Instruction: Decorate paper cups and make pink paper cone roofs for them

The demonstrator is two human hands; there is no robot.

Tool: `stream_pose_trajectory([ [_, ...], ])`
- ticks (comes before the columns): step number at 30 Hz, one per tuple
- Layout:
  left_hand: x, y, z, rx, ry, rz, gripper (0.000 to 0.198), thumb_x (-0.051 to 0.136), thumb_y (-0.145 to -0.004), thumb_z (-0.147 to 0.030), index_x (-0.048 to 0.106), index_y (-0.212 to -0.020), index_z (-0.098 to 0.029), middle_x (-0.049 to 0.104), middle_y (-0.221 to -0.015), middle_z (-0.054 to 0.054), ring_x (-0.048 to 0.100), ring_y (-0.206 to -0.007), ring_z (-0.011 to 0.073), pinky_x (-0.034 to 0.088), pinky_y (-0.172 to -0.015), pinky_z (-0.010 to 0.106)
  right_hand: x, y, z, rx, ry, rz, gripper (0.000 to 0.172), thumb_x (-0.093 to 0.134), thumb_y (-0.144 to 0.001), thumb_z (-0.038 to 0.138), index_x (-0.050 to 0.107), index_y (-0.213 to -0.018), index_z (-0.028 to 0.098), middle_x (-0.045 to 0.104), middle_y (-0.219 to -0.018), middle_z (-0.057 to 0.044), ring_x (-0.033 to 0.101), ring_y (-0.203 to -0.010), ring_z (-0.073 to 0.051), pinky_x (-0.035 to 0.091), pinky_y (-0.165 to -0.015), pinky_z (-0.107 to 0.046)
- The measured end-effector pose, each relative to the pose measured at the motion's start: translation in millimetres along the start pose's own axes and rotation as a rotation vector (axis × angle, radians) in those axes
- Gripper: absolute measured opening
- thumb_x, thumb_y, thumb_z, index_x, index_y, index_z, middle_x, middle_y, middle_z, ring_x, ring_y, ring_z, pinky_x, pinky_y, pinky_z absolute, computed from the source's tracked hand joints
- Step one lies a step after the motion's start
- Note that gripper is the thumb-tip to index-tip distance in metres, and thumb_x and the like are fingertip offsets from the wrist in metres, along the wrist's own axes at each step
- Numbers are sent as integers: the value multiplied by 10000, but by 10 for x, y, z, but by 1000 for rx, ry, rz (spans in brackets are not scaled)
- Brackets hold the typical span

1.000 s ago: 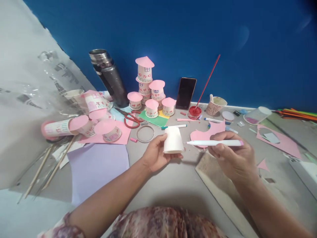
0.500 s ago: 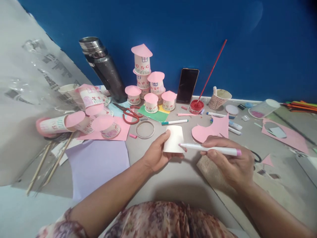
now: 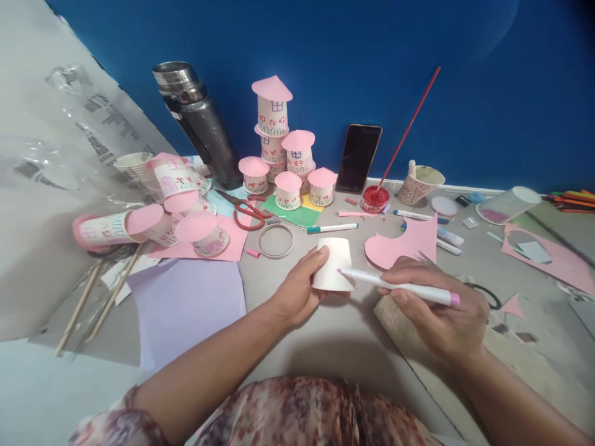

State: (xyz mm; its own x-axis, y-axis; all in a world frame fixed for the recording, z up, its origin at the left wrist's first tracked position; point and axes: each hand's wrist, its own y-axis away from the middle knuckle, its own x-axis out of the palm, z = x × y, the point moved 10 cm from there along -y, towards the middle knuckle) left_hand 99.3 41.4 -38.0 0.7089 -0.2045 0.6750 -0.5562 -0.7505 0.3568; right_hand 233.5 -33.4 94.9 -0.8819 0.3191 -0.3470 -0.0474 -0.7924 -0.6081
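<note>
A plain white paper cup (image 3: 333,266) is held by my left hand (image 3: 300,288), thumb across its near side and fingers behind and under it. My right hand (image 3: 439,310) grips a white marker (image 3: 413,288) with a pink end, its tip at the cup's right side. I cannot make out any mark on the cup. Behind the cup lies a white marker with a teal cap (image 3: 332,228). A cut pink paper piece (image 3: 385,246) rests just beyond my right hand. Decorated cups with pink cone roofs (image 3: 272,114) stand stacked at the back.
Red-handled scissors (image 3: 251,217) and a tape ring (image 3: 276,241) lie left of centre. A dark flask (image 3: 199,127) leans on the blue wall, near a phone (image 3: 359,158) and a red paint pot (image 3: 374,199). Purple paper (image 3: 190,310) covers the left side; more roofed cups (image 3: 109,229) lie there.
The whole scene has shifted slightly to the right in view. My hands keep the same hold on the cup and marker, with the marker tip still at the cup's side.
</note>
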Motion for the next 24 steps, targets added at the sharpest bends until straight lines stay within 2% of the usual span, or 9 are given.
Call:
stream_pose_trajectory([
  [5, -23, 9, 7, -19, -13, -33, 343, 687, -920, -405, 672, -1136, -138, 726, -944, 96, 699, -768, 226, 617, -598, 337, 16, 11, -26, 6, -48, 43, 268, 692, -873, 85, 758, -1056, 269, 779, -821, -34, 713, -730, -223, 584, -756, -412],
  [9, -5, 6, 2, -25, -19, -9, 352, 696, -911, -437, 683, -1082, -130, 730, -887, 103, 702, -741, 228, 609, -630, 335, 42, 16, -23, -1, -128, 90, 278, 685, -879, 97, 757, -1079, 277, 763, -791, -32, 700, -687, -224, 573, -705, -411],
  [14, -45, 7, 1, -37, -2, -51, 330, 717, -897, -421, 677, -1064, -139, 723, -837, 81, 710, -739, 213, 620, -709, 330, 71, 18, -9, -33, -152, 127, 270, 682, -886, 101, 750, -1098, 253, 755, -783, -49, 693, -683, -234, 567, -666, -411],
  [17, -25, 6, 7, -39, -5, -30, 331, 704, -903, -421, 680, -1067, -134, 728, -859, 93, 711, -747, 222, 622, -665, 328, 67, 7, 11, -58, -154, 118, 274, 680, -882, 86, 749, -1099, 238, 750, -780, -48, 689, -674, -225, 565, -653, -401],
  [24, -32, 10, 34, -40, 9, -27, 338, 711, -901, -402, 690, -1114, -142, 723, -941, 89, 693, -778, 221, 634, -603, 347, -6, 2, 2, -49, -43, 30, 259, 703, -858, 72, 764, -1056, 227, 785, -826, -44, 723, -724, -217, 600, -744, -386],
])
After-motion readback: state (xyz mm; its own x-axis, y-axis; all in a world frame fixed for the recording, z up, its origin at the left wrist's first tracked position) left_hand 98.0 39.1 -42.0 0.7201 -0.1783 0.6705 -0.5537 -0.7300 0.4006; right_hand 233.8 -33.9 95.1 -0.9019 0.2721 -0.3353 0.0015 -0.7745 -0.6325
